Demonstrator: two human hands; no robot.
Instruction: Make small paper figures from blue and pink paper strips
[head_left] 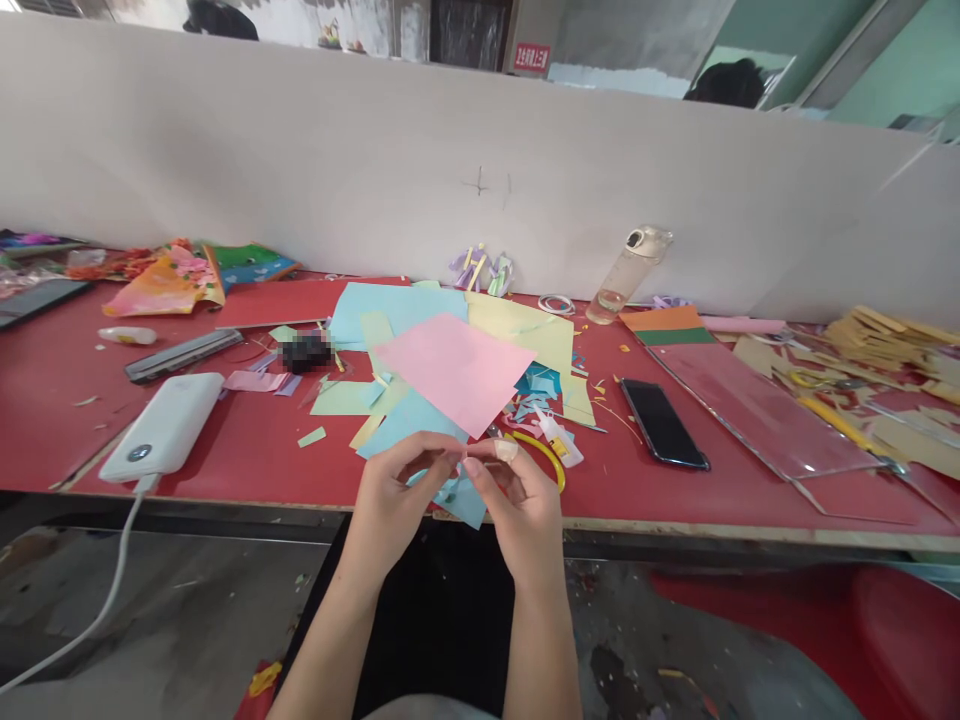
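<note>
Just in front of the table edge, my left hand (409, 490) and my right hand (521, 490) meet at the fingertips. Thumb and index finger are pinched together on each; whatever lies between them is too small to make out. A piece of tape is wrapped on my right index finger. Right beyond my fingertips, a pink paper sheet (461, 365) lies on top of blue paper (401, 310) and yellow paper (525, 325). Close to my right hand are a small white glue bottle (561, 440) and yellow-handled scissors (544, 450), partly hidden by that hand.
On the red table (247, 460) lie a white power bank (169, 425) with a cable, a stapler-like grey tool (184, 355) and a black phone (664, 425). A clear bottle (626, 275) leans against the white partition (360, 170). A yellow utility knife (847, 430) lies right, among scraps.
</note>
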